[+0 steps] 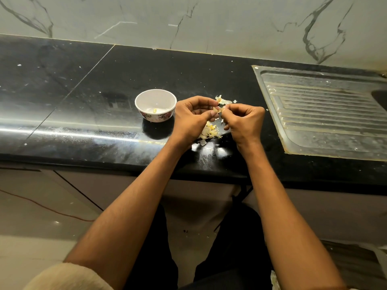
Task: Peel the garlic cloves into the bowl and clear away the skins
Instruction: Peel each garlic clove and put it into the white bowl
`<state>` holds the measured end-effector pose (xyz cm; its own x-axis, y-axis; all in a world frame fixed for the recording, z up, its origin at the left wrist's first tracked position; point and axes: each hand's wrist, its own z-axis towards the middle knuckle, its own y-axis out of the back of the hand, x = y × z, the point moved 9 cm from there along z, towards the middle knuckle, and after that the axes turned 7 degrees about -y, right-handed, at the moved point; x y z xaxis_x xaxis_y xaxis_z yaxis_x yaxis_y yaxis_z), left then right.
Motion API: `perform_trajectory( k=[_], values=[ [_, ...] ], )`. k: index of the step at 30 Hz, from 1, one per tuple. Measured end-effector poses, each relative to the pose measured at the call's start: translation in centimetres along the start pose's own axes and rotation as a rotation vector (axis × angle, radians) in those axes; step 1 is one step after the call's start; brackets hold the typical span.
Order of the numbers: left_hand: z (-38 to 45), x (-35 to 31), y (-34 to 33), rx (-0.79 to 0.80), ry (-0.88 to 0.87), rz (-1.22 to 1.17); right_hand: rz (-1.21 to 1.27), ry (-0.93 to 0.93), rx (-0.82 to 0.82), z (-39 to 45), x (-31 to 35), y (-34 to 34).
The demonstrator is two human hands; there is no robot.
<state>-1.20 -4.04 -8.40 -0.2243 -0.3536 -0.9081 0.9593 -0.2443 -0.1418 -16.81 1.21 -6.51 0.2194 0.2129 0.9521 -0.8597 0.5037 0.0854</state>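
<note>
Two bare arms reach out from the bottom of the view, and a fuzzy cream sleeve [69, 277] is pushed up on the left one. Both hands meet above a shiny black stone worktop [83, 101]. Left hand [191, 117] has its fingers curled in, and its thumb and fingertips pinch a small garlic clove [215, 109]. Right hand [244, 120] is curled too, and its fingertips pinch the same clove from the other side. That clove looks pale and tan, with a bit of thin dry skin on it. It is held up in the air between the two hands, not in the bowl.

Under the hands lies a little heap of garlic skins [209, 130]. They are thin, papery flakes, cream and yellow. More flaky skins [223, 100] lie just behind the hands on the worktop.

A small round bowl [156, 105] sits just to the left of the left hand. It is smooth and white inside, with a flower pattern around the outside. One tiny yellow peeled piece [155, 110] lies at the bottom of it.

To the right is a dull grey metal draining board [324, 114] with long raised ridges. Behind the worktop stands a smooth pale wall [209, 21] with dark marble lines. White specks are scattered over the black stone.
</note>
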Motion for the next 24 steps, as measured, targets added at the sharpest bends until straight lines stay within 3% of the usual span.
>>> perform_trajectory(
  k=[7, 10, 24],
  values=[
    [-0.1, -0.1, 0.3, -0.027, -0.002, -0.017, -0.108, 0.079, -0.099, 0.2, 0.1, 0.7],
    [-0.1, -0.2, 0.6, -0.059, -0.007, -0.004, -0.227, 0.179, -0.088, -0.2, 1.1, 0.2],
    [0.0, -0.6, 0.8, -0.123, -0.087, 0.144, -0.341, 0.338, -0.089, -1.3, 2.6, -0.3]
  ],
)
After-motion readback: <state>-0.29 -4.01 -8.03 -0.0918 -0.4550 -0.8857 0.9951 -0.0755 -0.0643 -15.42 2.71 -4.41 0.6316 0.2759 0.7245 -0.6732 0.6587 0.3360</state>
